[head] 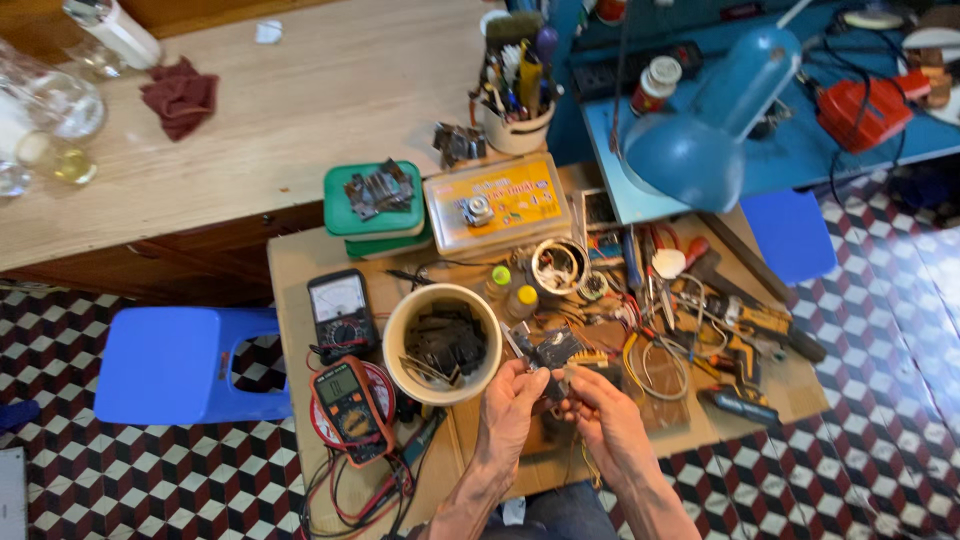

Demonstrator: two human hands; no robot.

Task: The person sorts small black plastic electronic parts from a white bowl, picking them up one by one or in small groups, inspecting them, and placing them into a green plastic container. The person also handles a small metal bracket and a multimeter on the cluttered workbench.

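Observation:
My left hand [512, 408] and my right hand [605, 415] meet over the low wooden worktable [290, 260]. Between their fingertips they pinch a small dark electronic part [550, 372] with short wires. Just left of my left hand stands a round cream tub [442, 343] holding several dark parts. Loose coloured wires [655, 362] lie right of my right hand.
Two multimeters [340, 310] [347, 398] with red and black leads sit at the left. Green boxes [375, 205], a yellow flat box [497, 203] and a cup of pens [517, 92] stand behind. A blue desk lamp [705, 120], pliers, screwdrivers and a blue stool [180, 362] surround the table.

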